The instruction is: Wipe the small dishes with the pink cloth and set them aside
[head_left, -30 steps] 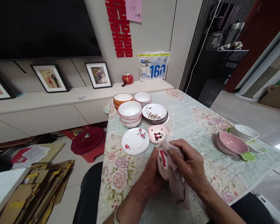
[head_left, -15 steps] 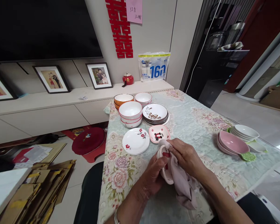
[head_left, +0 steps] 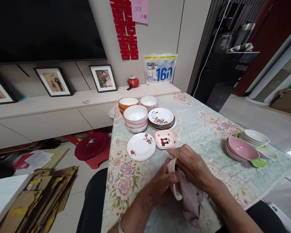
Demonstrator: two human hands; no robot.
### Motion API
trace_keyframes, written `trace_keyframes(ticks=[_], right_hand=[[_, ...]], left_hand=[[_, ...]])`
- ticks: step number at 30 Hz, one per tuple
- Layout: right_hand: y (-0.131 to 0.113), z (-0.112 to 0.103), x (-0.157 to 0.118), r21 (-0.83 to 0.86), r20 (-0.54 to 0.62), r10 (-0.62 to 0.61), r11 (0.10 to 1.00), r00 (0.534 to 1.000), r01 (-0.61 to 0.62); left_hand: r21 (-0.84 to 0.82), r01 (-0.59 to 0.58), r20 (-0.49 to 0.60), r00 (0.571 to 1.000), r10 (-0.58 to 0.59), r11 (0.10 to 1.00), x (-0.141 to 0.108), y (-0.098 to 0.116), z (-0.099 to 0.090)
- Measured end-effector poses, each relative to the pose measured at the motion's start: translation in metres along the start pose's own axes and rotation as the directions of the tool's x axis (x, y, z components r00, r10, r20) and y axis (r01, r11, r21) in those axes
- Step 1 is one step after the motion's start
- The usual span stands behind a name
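My left hand (head_left: 163, 182) grips a small pale dish (head_left: 177, 193), thumb over its rim, with the dish tilted up on edge. A mauve cloth (head_left: 192, 201) hangs down from the dish's right side. Over the cloth lies my right hand (head_left: 194, 164), fingers bent and pressing it against the dish. Part of the cloth and most of the dish's inside are hidden by the hands. Just beyond the hands sits a pink-rimmed square dish (head_left: 166, 139) with a cartoon cat. Left of it are white plates (head_left: 140, 146) with red flowers.
Behind stand white bowls (head_left: 135, 114), orange bowls (head_left: 128, 103), another pink-rimmed bowl (head_left: 149, 101) and brown-patterned plates (head_left: 161, 116). Pink leaf-shaped bowls (head_left: 242, 147) and white ones (head_left: 256, 137) are stacked at right. A floral tablecloth (head_left: 196, 119) covers the table. A red stool (head_left: 92, 146) stands left.
The dish has turned more edge-on, so its inside shows less. My right hand has shifted lower across it with the cloth, and my left thumb has moved right.
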State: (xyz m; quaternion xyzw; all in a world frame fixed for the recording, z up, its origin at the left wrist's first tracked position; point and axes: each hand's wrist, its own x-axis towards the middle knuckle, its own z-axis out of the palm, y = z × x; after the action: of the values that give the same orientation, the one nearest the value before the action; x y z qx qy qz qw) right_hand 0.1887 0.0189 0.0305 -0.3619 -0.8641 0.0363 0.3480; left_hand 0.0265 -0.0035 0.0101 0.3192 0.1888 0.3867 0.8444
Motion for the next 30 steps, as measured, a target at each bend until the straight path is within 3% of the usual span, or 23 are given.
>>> trace_keyframes(ticks=[5,7,11,16,23,30], right_hand=[[0.016,0.001,0.0,0.103,0.108,0.211,0.97,0.972,-0.222],[0.019,0.001,-0.001,0.146,0.1,0.268,0.949,0.958,-0.28],[0.019,-0.001,-0.001,0.166,-0.01,0.259,0.953,0.966,-0.253],[0.016,-0.012,-0.002,-0.004,-0.108,0.139,0.99,0.984,-0.14],[0.003,-0.015,-0.005,-0.167,-0.046,-0.06,0.985,0.997,0.051],[0.002,0.007,0.002,-0.133,-0.197,0.114,0.981,0.974,-0.142]], left_hand=[[-0.052,-0.087,-0.082,0.993,0.083,0.995,0.001,0.006,0.0],[-0.084,-0.094,-0.104,0.991,0.085,0.992,0.0,0.007,-0.001],[-0.082,-0.062,-0.037,0.998,0.059,0.995,0.001,0.009,-0.002],[0.011,-0.034,-0.049,0.998,0.034,0.999,0.005,0.015,-0.001],[0.135,0.027,-0.077,0.997,-0.017,0.99,0.004,0.022,0.001],[0.131,-0.117,-0.281,0.948,0.15,0.984,0.011,0.005,0.004]])
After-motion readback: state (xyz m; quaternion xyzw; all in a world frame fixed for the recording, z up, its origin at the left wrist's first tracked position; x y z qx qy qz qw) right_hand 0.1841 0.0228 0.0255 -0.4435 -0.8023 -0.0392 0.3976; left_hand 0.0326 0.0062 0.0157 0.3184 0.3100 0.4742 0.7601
